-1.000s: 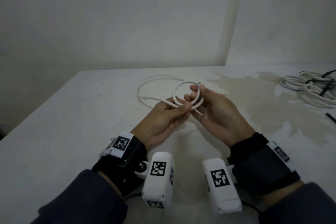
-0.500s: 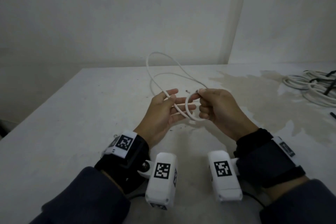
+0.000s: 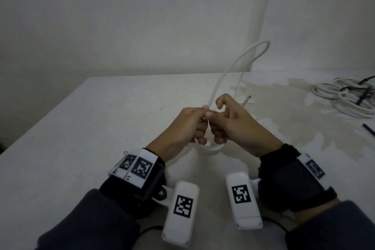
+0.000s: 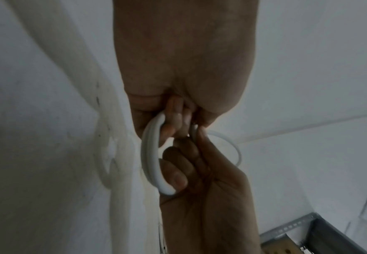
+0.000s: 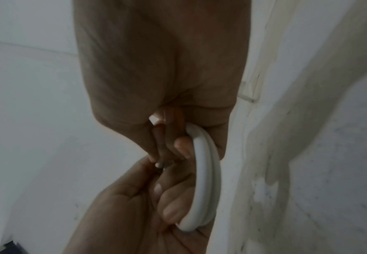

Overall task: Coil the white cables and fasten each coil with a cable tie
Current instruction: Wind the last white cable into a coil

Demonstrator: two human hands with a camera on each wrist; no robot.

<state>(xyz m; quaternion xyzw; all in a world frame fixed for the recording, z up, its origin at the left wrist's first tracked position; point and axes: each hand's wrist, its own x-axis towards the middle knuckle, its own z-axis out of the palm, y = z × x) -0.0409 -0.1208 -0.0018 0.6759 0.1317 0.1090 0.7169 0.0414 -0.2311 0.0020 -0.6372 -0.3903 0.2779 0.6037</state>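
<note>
A white cable [image 3: 209,148] is wound into a small coil of two or three turns, held above the table [image 3: 81,128]. My left hand [image 3: 199,126] and right hand [image 3: 219,122] meet at the middle, both with fingers curled round the coil. In the left wrist view the coil [image 4: 149,154] runs from my left hand [image 4: 178,120] to my right hand [image 4: 189,171]. The right wrist view shows the coil [image 5: 206,180] side on, between the right hand [image 5: 169,142] and the left hand [image 5: 162,197]. A long free loop [image 3: 261,48] arcs up behind the hands. The cable's end [image 3: 248,98] sticks out past my right hand.
A pile of coiled white cables [image 3: 345,97] with black ties on them lies at the table's far right. A loose black cable tie [image 3: 368,129] lies near the right edge. A wall corner stands behind the table.
My hands have come together on the coil, and the left hand went from spread fingers to gripping it. The free loop has swung up and to the right.
</note>
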